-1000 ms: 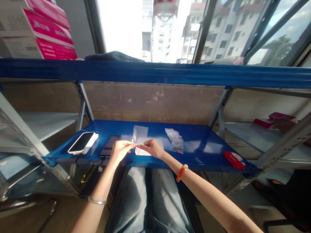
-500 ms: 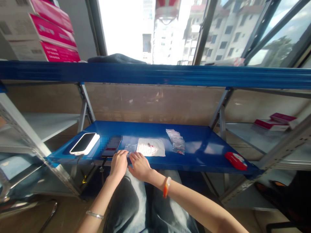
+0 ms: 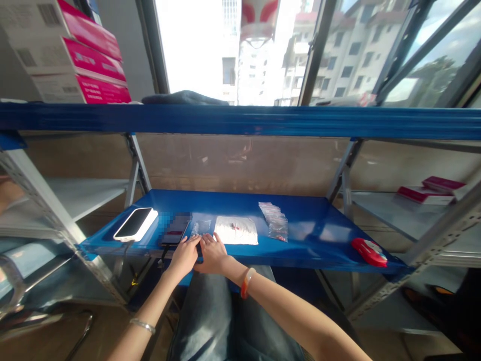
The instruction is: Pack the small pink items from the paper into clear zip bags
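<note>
1. Two bare hands of mine meet at the worktop (image 3: pixel 308 253) edge, just left of the white sheet (image 3: pixel 244 237): left hand (image 3: pixel 185 253), right hand (image 3: pixel 213 254), backs up, fingers loosely straight. I cannot tell whether either one grips anything.
2. My fingertips are at the near end of a clear bag (image 3: pixel 203 227), which lies flat just left of the sheet.
3. A second ago that bag stood raised behind my hands, which partly covered the sheet — now the sheet is bare of them, its small red pieces (image 3: pixel 235 227) in plain view. So the work, I judge, centres on the bag's near end.
4. Right of the sheet, the fanned small bags (image 3: pixel 273 220) lie untouched.
</note>
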Available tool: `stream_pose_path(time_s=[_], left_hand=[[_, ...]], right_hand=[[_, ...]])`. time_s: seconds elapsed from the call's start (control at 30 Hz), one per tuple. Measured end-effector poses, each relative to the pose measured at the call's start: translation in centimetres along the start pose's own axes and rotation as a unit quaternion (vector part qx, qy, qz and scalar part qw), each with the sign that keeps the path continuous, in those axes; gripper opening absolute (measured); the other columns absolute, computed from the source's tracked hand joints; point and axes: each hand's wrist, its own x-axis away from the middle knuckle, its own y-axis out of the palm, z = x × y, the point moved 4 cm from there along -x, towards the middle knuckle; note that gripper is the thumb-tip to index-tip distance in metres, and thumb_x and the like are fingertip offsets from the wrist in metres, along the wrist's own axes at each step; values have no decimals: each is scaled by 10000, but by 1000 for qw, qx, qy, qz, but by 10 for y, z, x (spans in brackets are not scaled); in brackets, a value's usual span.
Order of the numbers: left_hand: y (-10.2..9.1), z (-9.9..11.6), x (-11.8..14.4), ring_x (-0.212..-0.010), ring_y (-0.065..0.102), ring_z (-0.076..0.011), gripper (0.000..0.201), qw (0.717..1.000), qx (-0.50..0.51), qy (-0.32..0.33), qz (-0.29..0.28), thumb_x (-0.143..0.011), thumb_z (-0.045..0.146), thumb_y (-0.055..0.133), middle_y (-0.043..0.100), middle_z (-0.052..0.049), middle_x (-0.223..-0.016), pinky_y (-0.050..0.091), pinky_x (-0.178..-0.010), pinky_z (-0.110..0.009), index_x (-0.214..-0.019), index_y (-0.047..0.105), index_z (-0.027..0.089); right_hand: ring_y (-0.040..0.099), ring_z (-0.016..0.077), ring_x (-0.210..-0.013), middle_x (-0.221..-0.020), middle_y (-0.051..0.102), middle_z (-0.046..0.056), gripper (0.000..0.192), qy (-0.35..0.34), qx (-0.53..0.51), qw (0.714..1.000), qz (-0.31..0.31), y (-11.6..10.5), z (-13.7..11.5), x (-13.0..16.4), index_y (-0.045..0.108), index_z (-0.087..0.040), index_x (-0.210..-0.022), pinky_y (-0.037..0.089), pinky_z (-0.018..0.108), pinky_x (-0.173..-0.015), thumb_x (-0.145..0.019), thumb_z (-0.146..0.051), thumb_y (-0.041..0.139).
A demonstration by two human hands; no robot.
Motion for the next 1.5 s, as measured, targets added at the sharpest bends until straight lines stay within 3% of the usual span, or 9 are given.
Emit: stream_pose_path(time_s=[0.33, 0.57, 0.67, 0.77, 0.87, 1.0, 1.23, 1.33, 1.5], left_hand=[[1, -4, -19, -1168, 535, -196, 435, 999, 12, 4, 36, -793, 56, 363, 606, -116, -1219, 378, -1022, -314, -1151, 599, 123], [-11, 2, -31, -979, 637, -225, 346, 999, -17, -36, 10, -802, 64, 363, 688, -126, -1011, 457, -878, -308, -944, 671, 132], [-14, 5, -36, -967, 635, -224, 317, 999, -27, -41, 6, -801, 73, 388, 688, -123, -975, 447, -878, -305, -911, 677, 142], [-14, 10, -36, -965, 627, -239, 308, 999, -34, -40, 7, -821, 98, 382, 672, -137, -995, 448, -873, -327, -917, 673, 128], [-14, 22, -33, -1002, 602, -275, 312, 997, -60, -31, 38, -835, 118, 376, 635, -162, -1075, 446, -874, -385, -980, 652, 100], [-14, 56, -30, -1049, 576, -266, 301, 994, -60, 19, 90, -834, 113, 393, 605, -150, -1151, 442, -903, -394, -1010, 637, 118], [-17, 121, -22, -1044, 579, -229, 276, 985, 47, 129, 107, -838, 113, 424, 615, -99, -1150, 464, -897, -387, -1014, 630, 168], [-15, 129, -19, -1053, 576, -235, 271, 983, 69, 139, 99, -835, 111, 435, 610, -110, -1158, 461, -907, -406, -1023, 626, 153], [-15, 126, -18, -1069, 569, -245, 264, 980, 119, 124, 97, -837, 133, 453, 598, -102, -1187, 452, -924, -430, -1037, 622, 166]], right_hand=[[392, 391, -1233, -1327, 436, 284, 851, 3, -66, 998, 15, -5, 14, -19, 410, 45, -1289, 107, 524, -1092, -628, -414, 685], [317, 303, -1314, -1237, 575, 132, 483, -5, -104, 992, 66, -28, 35, -7, 518, -152, -1219, 126, 527, -1082, -808, -405, 527], [344, 253, -1302, -1235, 576, 124, 380, 85, -97, 985, 118, -50, 77, 10, 527, -154, -1212, 218, 473, -1049, -903, -318, 379], [480, 240, -1162, -1200, 593, 110, 338, 226, -18, 966, 121, -71, 142, 41, 572, -183, -1164, 313, 385, -966, -862, -182, 420], [483, 285, -1131, -1193, 575, 163, 368, 319, 12, 940, 118, -89, 207, 78, 573, -130, -1148, 351, 379, -891, -820, -91, 411], [561, 270, -998, -1048, 638, 126, 325, 353, 1, 934, 49, -92, 260, 109, 613, -143, -1069, 399, 291, -750, -750, -131, 555], [533, 242, -997, -1090, 596, 133, 519, 333, -21, 942, 22, -81, 272, 108, 546, -149, -1167, 374, 252, -727, -654, -122, 625], [554, 240, -907, -1017, 618, 123, 436, 332, -42, 942, 17, -84, 274, 102, 614, -136, -1023, 375, 256, -676, -589, -123, 652], [555, 160, -652, -690, 642, 31, 164, 310, -114, 944, -12, -108, 275, 103, 667, -149, -741, 376, 234, -568, -579, -138, 639]])
